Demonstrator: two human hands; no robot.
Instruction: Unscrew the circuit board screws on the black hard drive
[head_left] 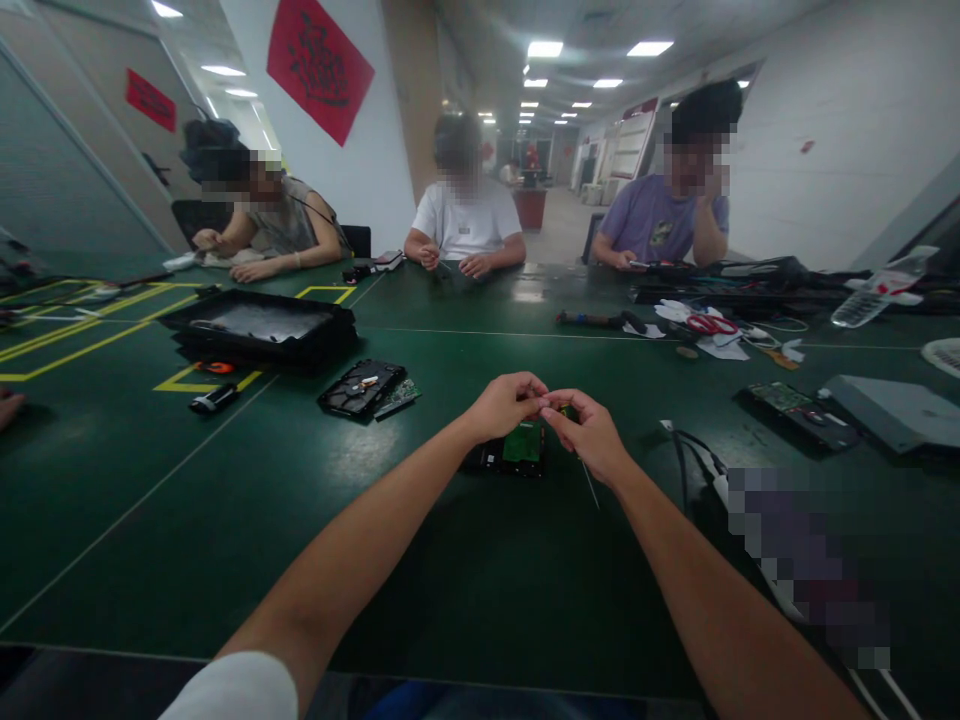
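Above a black hard drive with a green circuit board (pixel 523 447), my two hands meet at the fingertips. My left hand (pixel 502 408) is closed in a pinch; whatever is between its fingers is too small to make out. My right hand (pixel 589 434) is closed around a thin screwdriver (pixel 591 486), its metal shaft slanting down toward me and a bit of yellow showing at the fingers. The fingertips of both hands touch or nearly touch. My left hand covers part of the drive, which lies flat on the green table (pixel 450 570).
Left of my hands lie another hard drive (pixel 363 388), a loose circuit board (pixel 397 398) and a black tray (pixel 262 325). To the right are an opened drive (pixel 799 415), a grey case (pixel 896 410), cables (pixel 694 450), red scissors (pixel 711 325) and a bottle (pixel 881 290). Three people sit opposite.
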